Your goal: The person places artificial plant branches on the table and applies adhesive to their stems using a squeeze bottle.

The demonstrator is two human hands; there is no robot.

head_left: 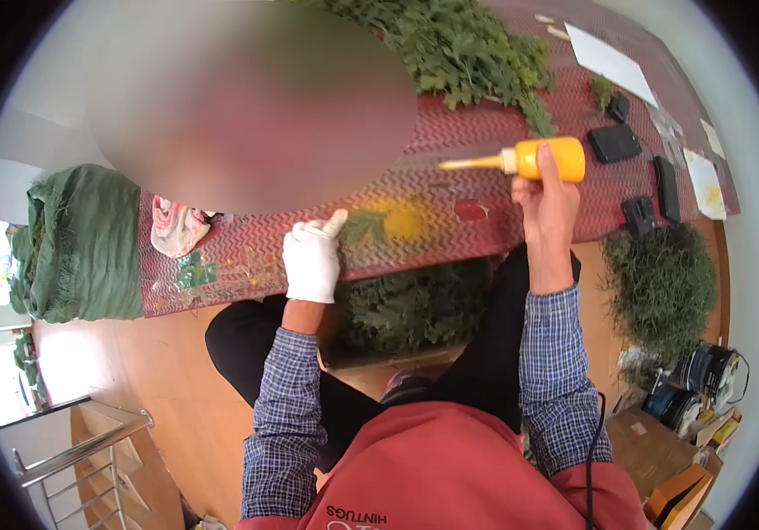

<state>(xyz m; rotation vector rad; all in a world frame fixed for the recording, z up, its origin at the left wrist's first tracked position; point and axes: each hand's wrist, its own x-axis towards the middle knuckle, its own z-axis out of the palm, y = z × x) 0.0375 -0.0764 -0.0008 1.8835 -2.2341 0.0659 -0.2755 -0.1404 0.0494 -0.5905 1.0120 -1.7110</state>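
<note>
We sit at a long red zigzag-patterned table covering [472, 119], green leafy foliage [459, 53] heaped along its far side. Our bare right hand [549, 216] grips a slim-nozzled yellow plastic bottle [567, 162] above it; our white-gloved left hand [312, 261] pinches a yellow-headed, leafy green sprig [379, 223] near the front edge.
</note>
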